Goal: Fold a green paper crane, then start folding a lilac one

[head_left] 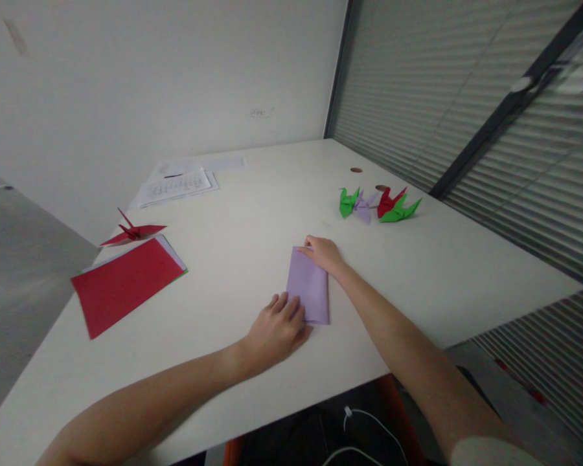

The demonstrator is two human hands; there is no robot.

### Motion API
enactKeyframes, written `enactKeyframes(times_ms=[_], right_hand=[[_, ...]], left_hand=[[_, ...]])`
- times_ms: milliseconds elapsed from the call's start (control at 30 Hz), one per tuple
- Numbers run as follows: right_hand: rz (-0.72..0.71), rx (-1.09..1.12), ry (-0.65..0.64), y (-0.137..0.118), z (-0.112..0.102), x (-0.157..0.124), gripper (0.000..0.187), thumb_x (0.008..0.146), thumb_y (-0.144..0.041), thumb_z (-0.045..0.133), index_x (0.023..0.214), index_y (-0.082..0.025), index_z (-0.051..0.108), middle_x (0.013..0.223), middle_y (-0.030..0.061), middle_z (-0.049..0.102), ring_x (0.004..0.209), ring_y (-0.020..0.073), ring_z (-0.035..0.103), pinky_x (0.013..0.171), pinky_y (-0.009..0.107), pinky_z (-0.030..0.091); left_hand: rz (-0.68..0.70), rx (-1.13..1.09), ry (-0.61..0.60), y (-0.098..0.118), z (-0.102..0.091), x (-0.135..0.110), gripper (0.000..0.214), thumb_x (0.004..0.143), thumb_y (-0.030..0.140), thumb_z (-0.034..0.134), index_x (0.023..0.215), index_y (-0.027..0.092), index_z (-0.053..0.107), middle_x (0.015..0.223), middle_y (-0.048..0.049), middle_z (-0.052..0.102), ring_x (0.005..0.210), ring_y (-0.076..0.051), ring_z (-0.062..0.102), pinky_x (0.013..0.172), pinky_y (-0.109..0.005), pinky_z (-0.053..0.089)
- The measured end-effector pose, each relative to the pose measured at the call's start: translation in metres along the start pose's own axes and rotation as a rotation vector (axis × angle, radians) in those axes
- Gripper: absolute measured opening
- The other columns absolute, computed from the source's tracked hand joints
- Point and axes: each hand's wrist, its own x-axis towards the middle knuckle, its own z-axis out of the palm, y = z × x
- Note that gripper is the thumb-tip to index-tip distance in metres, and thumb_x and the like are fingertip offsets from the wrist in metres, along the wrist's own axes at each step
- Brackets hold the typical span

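A sheet of light purple paper (309,285), folded over into a narrow rectangle, lies on the white table in front of me. At its far edge my right hand (324,254) is closed, with the thumb and fingers pinching the paper near the top corner. My left hand (280,325) rests at the near left part of the sheet, its fingers spread and lying on the paper, the thumb by the bottom edge. The layers overlap slightly at the near edge.
Left on the table (214,272) are a stack of coloured paper with a red sheet (129,285) on top and a red paper crane (133,232). Printed sheets (177,186) lie farther back. Green cranes (348,202), a purple crane (364,208) and a red crane (389,202) stand at the right.
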Motion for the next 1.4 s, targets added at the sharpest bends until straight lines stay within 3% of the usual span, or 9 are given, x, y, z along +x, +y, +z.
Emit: enactKeyframes(times_ms=[567,667,733,800,900,1100,1400], right_hand=[[0.008,-0.019,-0.005,-0.001,-0.001,0.0,0.036,0.089,-0.054,0.051,0.091,-0.021,0.065,0.089,0.0077,0.073,0.082,0.0206,0.065,0.069,0.028,0.039],[0.004,-0.016,-0.006,0.0,0.0,0.0,0.035,0.089,-0.053,0.051,0.092,-0.021,0.064,0.089,0.0077,0.072,0.083,0.0206,0.065,0.07,0.028,0.039],[0.004,-0.012,-0.005,0.0,0.0,0.0,0.035,0.089,-0.053,0.051,0.092,-0.021,0.064,0.089,0.0075,0.072,0.083,0.0207,0.065,0.069,0.028,0.039],[0.007,-0.01,-0.006,0.0,-0.001,0.001,0.035,0.089,-0.054,0.051,0.092,-0.021,0.064,0.089,0.0073,0.072,0.082,0.0208,0.065,0.069,0.028,0.039],[0.015,-0.01,-0.008,0.0,-0.001,0.002,0.035,0.088,-0.054,0.052,0.092,-0.021,0.064,0.089,0.0073,0.072,0.082,0.0211,0.065,0.068,0.028,0.039],[0.017,-0.002,-0.018,-0.001,-0.002,0.003,0.033,0.088,-0.052,0.053,0.092,-0.021,0.064,0.09,0.0074,0.072,0.083,0.0214,0.065,0.07,0.028,0.039],[0.003,0.002,-0.009,0.0,-0.001,0.003,0.033,0.088,-0.052,0.053,0.091,-0.021,0.064,0.088,0.0069,0.072,0.082,0.0209,0.065,0.069,0.028,0.039]], left_hand=[[0.014,0.018,0.014,0.0,0.006,-0.002,0.032,0.093,0.033,0.047,0.103,0.008,0.064,0.112,-0.0199,0.063,0.106,-0.031,0.06,0.086,-0.048,0.054],[0.056,0.019,0.048,0.005,0.0,0.0,0.029,0.093,0.031,0.048,0.095,0.009,0.066,0.113,-0.0197,0.063,0.108,-0.03,0.06,0.088,-0.047,0.053],[0.098,-0.012,0.06,0.011,-0.005,-0.001,0.033,0.093,0.035,0.048,0.093,0.008,0.066,0.113,-0.0194,0.064,0.106,-0.029,0.061,0.091,-0.043,0.052],[0.078,-0.068,0.012,0.02,-0.008,-0.003,0.049,0.092,0.048,0.046,0.106,0.005,0.063,0.109,-0.0198,0.065,0.102,-0.028,0.063,0.086,-0.039,0.054],[0.068,-0.028,-0.007,0.033,-0.007,-0.01,0.061,0.09,0.056,0.045,0.112,0.001,0.06,0.117,-0.0243,0.062,0.11,-0.034,0.059,0.09,-0.045,0.05],[0.046,0.03,-0.05,0.04,0.001,-0.017,0.064,0.09,0.058,0.044,0.112,0.001,0.061,0.122,-0.0259,0.06,0.112,-0.037,0.057,0.092,-0.047,0.047],[0.058,0.038,-0.046,0.039,-0.003,-0.015,0.059,0.09,0.055,0.044,0.11,0.002,0.062,0.119,-0.0258,0.061,0.111,-0.036,0.058,0.09,-0.047,0.047]])
